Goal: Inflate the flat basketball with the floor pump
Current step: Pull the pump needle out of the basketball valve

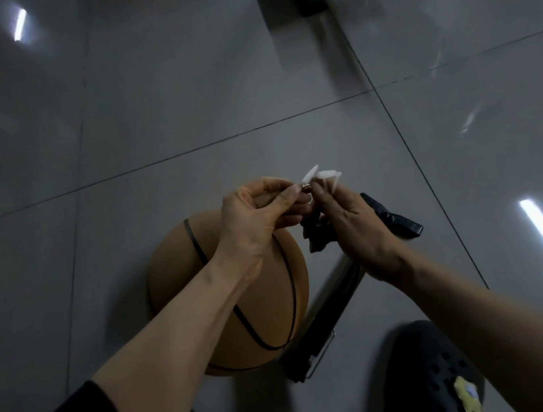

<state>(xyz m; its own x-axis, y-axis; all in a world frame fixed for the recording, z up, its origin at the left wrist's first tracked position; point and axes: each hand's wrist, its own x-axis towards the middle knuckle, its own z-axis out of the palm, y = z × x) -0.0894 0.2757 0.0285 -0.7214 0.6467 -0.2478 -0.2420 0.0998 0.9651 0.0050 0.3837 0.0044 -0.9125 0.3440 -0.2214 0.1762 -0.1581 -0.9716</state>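
Pinching a small metal piece [305, 186], likely the inflation needle, the left hand [258, 221] has thumb and forefinger closed on it just above the basketball [242, 313]. The right hand [352, 229] is clenched too: fingertips grip a scrap of clear white packaging [323, 174], and something dark, probably the pump hose end [315, 234], is bunched under its palm. The two hands meet at about 12 o'clock of the ball; whether the needle is touching the packaging cannot be told, blur.

Ball sits on the grey tiled floor [182, 114], low centre of view, under the left forearm. The floor pump [324, 302] lies on its side touching the ball's 3 o'clock edge, barrel running from 1 o'clock down to 7 o'clock, black handle [392, 217] behind the right hand. A dark perforated shoe [431, 378] sits at 5 o'clock of the ball.

Judgement: early stage, needle being unpacked or fitted; nothing is in the valve yet, valve not visible.

Risks:
- Needle is tiny and smooth, pinch is fingertip-only. A slip drops it on glossy tile, where it would roll and be hard to spot in this dim light.
- Right hand is double-loaded (wrapper plus hose). Letting go of one may loosen the other.
- Ball is free on a slick floor; a forearm nudge could roll it off the pump.
- Cross-threading the needle if fitted at an angle.
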